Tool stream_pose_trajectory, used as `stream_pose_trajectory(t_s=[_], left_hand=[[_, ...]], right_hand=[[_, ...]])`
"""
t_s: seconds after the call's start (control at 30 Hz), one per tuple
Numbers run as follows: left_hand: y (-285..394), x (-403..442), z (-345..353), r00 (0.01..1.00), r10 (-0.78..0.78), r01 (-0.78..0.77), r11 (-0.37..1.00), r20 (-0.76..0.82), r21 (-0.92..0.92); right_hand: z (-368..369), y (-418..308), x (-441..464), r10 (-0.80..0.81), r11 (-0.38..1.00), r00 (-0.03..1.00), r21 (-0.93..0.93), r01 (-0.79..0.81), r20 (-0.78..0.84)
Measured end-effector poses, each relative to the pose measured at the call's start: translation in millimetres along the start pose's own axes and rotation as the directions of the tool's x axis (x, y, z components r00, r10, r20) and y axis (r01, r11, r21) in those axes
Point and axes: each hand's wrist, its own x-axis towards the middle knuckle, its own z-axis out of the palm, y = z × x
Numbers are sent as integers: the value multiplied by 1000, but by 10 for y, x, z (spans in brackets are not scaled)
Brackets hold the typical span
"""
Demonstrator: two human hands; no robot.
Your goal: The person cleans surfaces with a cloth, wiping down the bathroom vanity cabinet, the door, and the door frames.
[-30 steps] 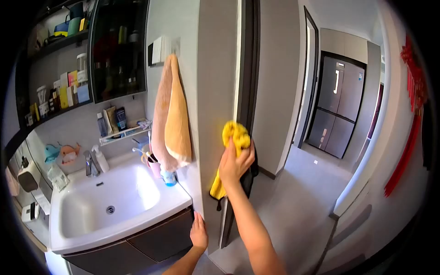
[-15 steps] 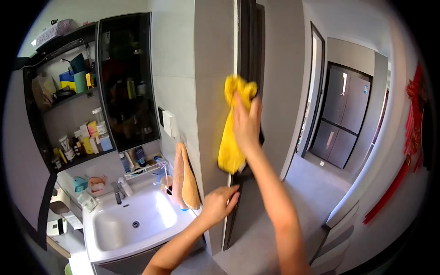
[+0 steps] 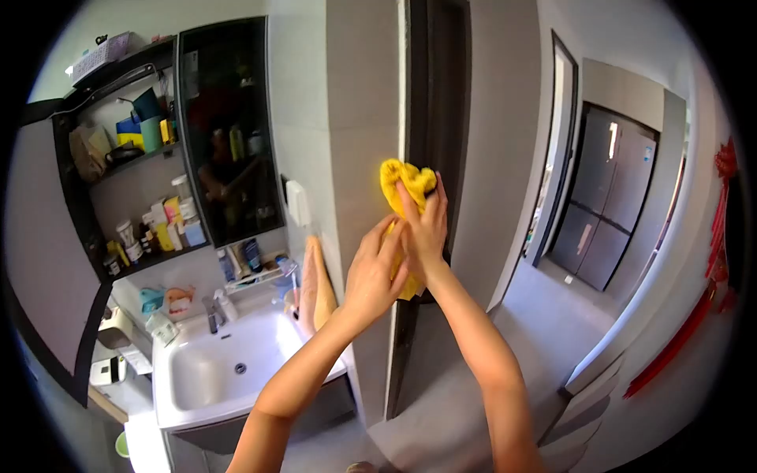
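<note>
A yellow cloth (image 3: 407,186) is bunched against the edge of the tiled wall (image 3: 364,150), beside a dark door frame (image 3: 441,94). My right hand (image 3: 424,229) presses on it with the fingers wrapped over it. My left hand (image 3: 377,266) is raised just below and to the left, its fingers bent over the lower part of the same cloth and partly overlapping my right hand. Whether the left fingers grip the cloth is hard to see. Some yellow fabric hangs beneath both hands.
At the left stand a white sink (image 3: 201,370), a shelf cabinet (image 3: 118,177) with bottles and boxes, and hanging towels (image 3: 315,284). A hallway leads to a grey refrigerator (image 3: 603,197) at the right, near red hanging decorations (image 3: 670,347).
My left hand has risen from beside the sink cabinet to the cloth. My right hand moved up with the cloth, whose hanging part is now mostly covered. The view has tilted up.
</note>
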Motion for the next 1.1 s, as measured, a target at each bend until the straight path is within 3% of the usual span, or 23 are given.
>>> stream_pose_trajectory(t_s=[0.1,0.17,0.23,0.3,0.33,0.4,0.43,0.47,0.53,0.57,0.63,0.7,0.77,0.8,0.83,0.93,0.97,1.03,1.1], left_hand=[[63,355,71,996,26,-27,1000,-90,-12],[23,596,132,990,72,-70,997,-125,16],[-12,819,209,953,150,-143,989,-263,45],[-7,962,274,941,171,-163,985,-291,52],[21,1003,317,941,148,-149,989,-306,21],[-8,1076,464,935,143,-164,986,-325,-40],[-85,1083,577,919,187,-186,982,-346,36],[-90,1065,636,917,198,-184,980,-346,72],[-68,1124,670,909,214,-180,976,-358,126],[-60,1143,672,916,219,-176,973,-337,152],[-59,1270,648,922,229,-174,966,-312,194],[-18,1464,582,908,245,-172,958,-341,229],[48,1709,477,904,224,-130,955,-363,267],[63,1865,409,889,254,-140,943,-381,303],[85,2021,337,872,285,-148,928,-398,341],[259,2388,101,886,296,-119,889,-357,442],[284,2374,85,885,293,-102,879,-361,465],[320,2293,38,942,252,-71,797,-223,600],[334,2044,167,973,162,-4,721,-163,693]], right_hand=[[-56,22,933,-59,998,997,-33,57,-44],[-49,105,1538,-46,998,997,31,48,-64],[-123,152,1947,20,996,998,91,-15,-52],[-128,312,2157,146,879,985,468,-89,-87],[-97,388,2128,111,897,978,441,-22,-175],[-64,516,1924,169,759,977,650,-45,-130],[77,679,1732,245,672,969,726,-147,-31],[5,635,1555,337,493,936,827,-268,102],[42,745,1480,452,361,823,773,-522,345],[80,828,1580,413,282,812,790,-544,412],[163,1015,1904,250,593,953,752,-289,169],[-31,812,2372,196,677,980,720,-150,21],[-29,763,2837,163,825,981,559,-79,-103],[8,780,3058,173,798,977,599,-64,-126],[-2,795,3224,183,715,978,696,-62,-100],[-25,859,3376,130,274,972,936,-222,193],[33,863,3316,116,249,974,943,-220,196],[201,899,3089,190,112,971,979,-169,146],[547,1072,2827,99,-146,948,947,-287,303]])
